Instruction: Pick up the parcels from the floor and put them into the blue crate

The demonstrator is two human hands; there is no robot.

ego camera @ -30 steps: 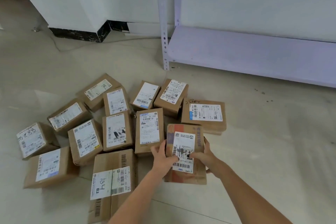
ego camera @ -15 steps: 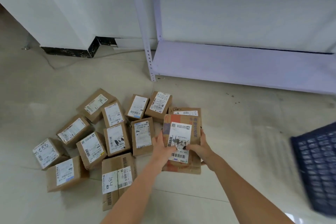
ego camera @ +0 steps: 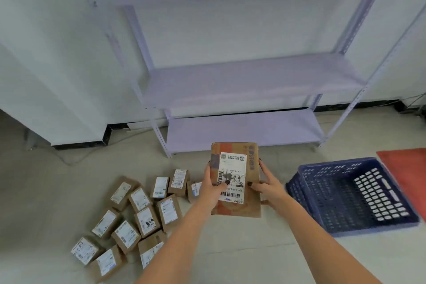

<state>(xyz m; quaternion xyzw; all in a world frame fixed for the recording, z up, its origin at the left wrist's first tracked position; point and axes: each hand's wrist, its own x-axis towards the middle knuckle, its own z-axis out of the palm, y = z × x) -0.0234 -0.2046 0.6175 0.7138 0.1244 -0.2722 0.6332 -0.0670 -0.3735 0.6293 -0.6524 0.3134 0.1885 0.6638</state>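
The blue crate [ego camera: 352, 193] holds no parcel, while just left of it the left hand [ego camera: 213, 183] and right hand [ego camera: 267, 183] grip one brown parcel [ego camera: 252, 168], fingers closed around its edges.

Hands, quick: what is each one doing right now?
Left hand: closed on the left edge of the parcel.
Right hand: closed on the same parcel's right edge.

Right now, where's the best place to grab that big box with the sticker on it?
By its two long side edges, one hand from each side. The box is flat, tall and held up with its label facing the camera. The left hand and right hand already clasp those edges, thumbs on the front, which probably keeps it steady.
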